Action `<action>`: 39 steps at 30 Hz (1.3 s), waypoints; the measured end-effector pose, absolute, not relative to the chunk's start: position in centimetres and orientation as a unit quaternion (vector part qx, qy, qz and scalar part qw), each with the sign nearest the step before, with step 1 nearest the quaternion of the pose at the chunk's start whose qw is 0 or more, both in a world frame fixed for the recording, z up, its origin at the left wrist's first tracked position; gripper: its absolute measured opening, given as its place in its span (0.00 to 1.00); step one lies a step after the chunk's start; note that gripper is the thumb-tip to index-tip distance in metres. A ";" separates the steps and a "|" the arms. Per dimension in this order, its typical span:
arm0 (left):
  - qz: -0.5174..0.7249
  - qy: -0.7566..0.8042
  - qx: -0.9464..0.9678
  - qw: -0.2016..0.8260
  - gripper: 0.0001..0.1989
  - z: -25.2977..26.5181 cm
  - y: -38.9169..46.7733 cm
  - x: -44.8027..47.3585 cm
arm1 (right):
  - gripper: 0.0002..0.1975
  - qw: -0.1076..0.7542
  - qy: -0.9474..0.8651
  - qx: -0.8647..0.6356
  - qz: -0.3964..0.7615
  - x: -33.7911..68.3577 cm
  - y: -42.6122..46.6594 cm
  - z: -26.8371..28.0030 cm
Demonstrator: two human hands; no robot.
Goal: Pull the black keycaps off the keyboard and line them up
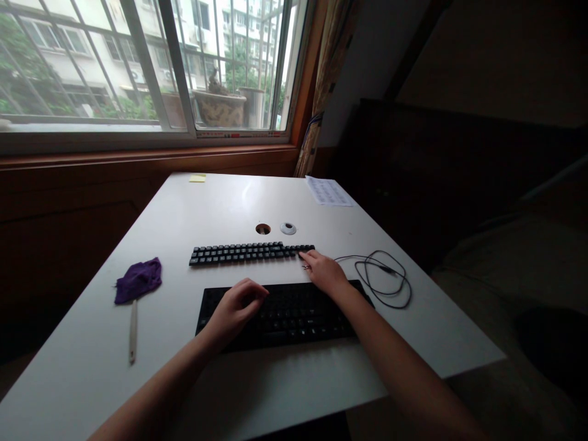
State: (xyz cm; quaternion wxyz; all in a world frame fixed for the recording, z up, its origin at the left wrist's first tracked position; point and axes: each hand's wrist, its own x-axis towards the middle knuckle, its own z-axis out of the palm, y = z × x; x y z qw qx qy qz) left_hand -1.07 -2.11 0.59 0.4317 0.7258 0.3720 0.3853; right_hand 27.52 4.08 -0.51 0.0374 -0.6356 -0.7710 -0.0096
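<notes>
A black keyboard (pixel 294 312) lies on the white desk before me. My left hand (pixel 239 304) is over its left part, fingers curled in toward the thumb; whether anything is inside them is hidden. Beyond the keyboard, loose black keycaps (pixel 239 252) stand in several neat rows. My right hand (pixel 324 269) reaches over the keyboard to the right end of these rows, its fingertips closed on a dark keycap (pixel 302 255). A small thin metal piece (pixel 305 267) shows just below those fingertips; its kind is unclear.
A purple cloth (pixel 138 280) and a pale-handled brush-like tool (pixel 133 334) lie at the left. A coiled black cable (pixel 383 269) is at the right. Behind the keycaps are a desk hole (pixel 263 229) and a round cover (pixel 288 228). Printed paper (pixel 329 192) and yellow notes (pixel 197 178) lie farther back.
</notes>
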 end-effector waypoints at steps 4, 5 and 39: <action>0.383 0.374 0.727 0.430 0.05 0.6 -2.1 -1.1 | 0.23 0.034 -0.774 -0.632 -0.013 27.5 4.2 -0.5; 0.382 0.374 0.728 0.430 0.05 0.5 -2.1 -1.1 | 0.23 0.035 -0.774 -0.632 -0.012 27.5 4.2 -0.5; 0.375 0.374 0.727 0.436 0.05 0.8 -2.2 -1.0 | 0.21 0.038 -0.746 -0.665 -0.009 26.1 3.8 0.4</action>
